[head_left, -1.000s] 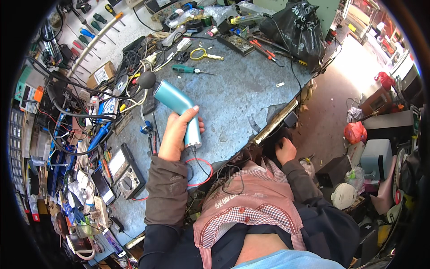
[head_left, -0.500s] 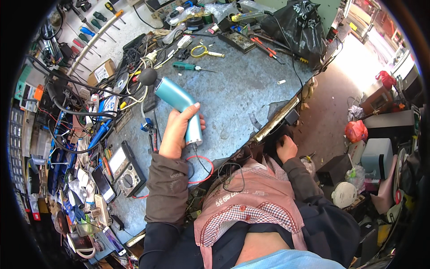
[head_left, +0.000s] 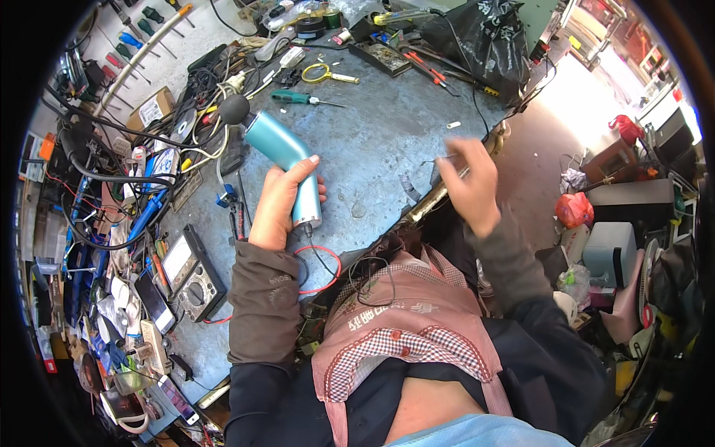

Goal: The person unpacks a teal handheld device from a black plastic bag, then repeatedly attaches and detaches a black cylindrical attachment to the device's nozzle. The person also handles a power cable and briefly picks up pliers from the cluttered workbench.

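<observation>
Gripping a teal bent-handled appliance (head_left: 287, 160) above the blue workbench (head_left: 372, 141), my left hand (head_left: 279, 205) is wrapping fingers tight around its handle. I'm raising my right hand (head_left: 471, 182) at the bench edge, fingertips pinching a thin wire (head_left: 436, 159).

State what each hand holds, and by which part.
The left hand holds a teal hair dryer by its handle. The right hand pinches something thin, too blurred to name.

Blue-grey workbench (head_left: 387, 127), green screwdriver (head_left: 302, 97), yellow-handled scissors (head_left: 328, 74), multimeter (head_left: 192, 270)
</observation>
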`<act>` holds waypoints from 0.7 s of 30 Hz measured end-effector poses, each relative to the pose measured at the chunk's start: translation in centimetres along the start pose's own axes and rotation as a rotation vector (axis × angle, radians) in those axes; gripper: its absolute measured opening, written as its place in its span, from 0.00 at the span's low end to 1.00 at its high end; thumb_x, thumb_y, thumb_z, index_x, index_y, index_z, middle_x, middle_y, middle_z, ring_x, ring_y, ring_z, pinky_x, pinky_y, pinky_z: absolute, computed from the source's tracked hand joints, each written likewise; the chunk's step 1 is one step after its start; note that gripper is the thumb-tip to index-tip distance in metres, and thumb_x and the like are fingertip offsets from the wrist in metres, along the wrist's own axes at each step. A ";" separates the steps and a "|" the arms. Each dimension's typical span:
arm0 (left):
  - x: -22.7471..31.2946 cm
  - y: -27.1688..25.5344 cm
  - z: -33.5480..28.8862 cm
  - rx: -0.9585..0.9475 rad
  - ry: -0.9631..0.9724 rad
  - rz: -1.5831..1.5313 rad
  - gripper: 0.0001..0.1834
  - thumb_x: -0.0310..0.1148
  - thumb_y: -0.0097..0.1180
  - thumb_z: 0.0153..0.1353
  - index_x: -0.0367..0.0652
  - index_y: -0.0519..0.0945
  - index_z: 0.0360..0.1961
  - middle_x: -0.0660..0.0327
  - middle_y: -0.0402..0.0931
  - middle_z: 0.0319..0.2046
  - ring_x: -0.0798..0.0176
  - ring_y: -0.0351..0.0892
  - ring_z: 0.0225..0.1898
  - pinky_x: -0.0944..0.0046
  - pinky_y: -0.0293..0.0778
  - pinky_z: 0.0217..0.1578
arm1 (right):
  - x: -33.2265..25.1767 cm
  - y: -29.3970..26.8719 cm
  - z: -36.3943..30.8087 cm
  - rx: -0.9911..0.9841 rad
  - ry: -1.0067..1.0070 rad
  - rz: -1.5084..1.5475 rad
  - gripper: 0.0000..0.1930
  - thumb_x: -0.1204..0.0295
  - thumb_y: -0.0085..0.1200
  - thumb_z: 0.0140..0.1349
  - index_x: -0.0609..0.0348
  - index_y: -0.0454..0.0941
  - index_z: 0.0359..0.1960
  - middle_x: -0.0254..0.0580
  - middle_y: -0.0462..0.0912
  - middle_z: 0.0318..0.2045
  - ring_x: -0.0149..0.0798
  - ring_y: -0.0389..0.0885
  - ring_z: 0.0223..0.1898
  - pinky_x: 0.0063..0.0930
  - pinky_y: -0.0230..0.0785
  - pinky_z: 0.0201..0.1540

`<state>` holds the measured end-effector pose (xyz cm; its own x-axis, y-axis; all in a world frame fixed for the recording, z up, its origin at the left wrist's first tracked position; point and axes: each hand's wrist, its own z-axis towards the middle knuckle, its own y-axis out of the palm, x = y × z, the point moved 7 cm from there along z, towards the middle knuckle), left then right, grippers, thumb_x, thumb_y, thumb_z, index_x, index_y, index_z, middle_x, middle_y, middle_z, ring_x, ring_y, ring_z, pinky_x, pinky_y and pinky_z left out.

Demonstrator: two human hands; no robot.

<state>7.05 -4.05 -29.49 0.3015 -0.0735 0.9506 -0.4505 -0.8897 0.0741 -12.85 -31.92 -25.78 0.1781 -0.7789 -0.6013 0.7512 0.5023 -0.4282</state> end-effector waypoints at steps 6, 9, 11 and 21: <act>0.2 0.3 0.2 -0.034 0.008 -0.036 0.29 0.44 0.73 0.64 0.31 0.75 0.52 0.50 0.83 0.32 0.57 0.87 0.27 0.57 0.87 0.28 | 16.3 4.0 11.1 -0.070 0.151 -0.565 0.29 0.57 0.58 0.70 0.64 0.74 0.67 0.58 0.80 0.64 0.63 0.75 0.65 0.54 0.65 0.71; 0.1 0.1 0.3 -0.048 0.012 -0.065 0.28 0.43 0.73 0.64 0.31 0.75 0.50 0.51 0.83 0.31 0.57 0.86 0.26 0.58 0.86 0.26 | 18.5 3.6 14.0 -0.117 0.319 -0.744 0.28 0.59 0.53 0.71 0.57 0.73 0.70 0.58 0.80 0.64 0.67 0.75 0.65 0.69 0.62 0.68; -0.1 0.0 0.4 -0.072 0.018 -0.059 0.30 0.45 0.73 0.65 0.29 0.75 0.50 0.50 0.84 0.33 0.57 0.87 0.26 0.59 0.87 0.27 | 18.8 3.7 14.7 -0.114 0.318 -0.777 0.23 0.62 0.51 0.69 0.58 0.77 0.62 0.57 0.81 0.62 0.65 0.75 0.65 0.70 0.61 0.67; -0.2 0.0 0.8 -0.080 0.026 -0.065 0.29 0.45 0.73 0.65 0.29 0.76 0.50 0.50 0.84 0.32 0.57 0.87 0.27 0.58 0.87 0.27 | 19.7 4.5 18.0 -0.418 0.462 -0.829 0.27 0.60 0.58 0.63 0.65 0.78 0.60 0.67 0.81 0.62 0.68 0.79 0.65 0.56 0.69 0.68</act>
<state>7.63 -4.41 -29.91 0.3112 -0.0046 0.9503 -0.4968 -0.8533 0.1585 5.52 -51.81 -27.41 -0.6218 -0.7636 -0.1738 0.2308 0.0334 -0.9724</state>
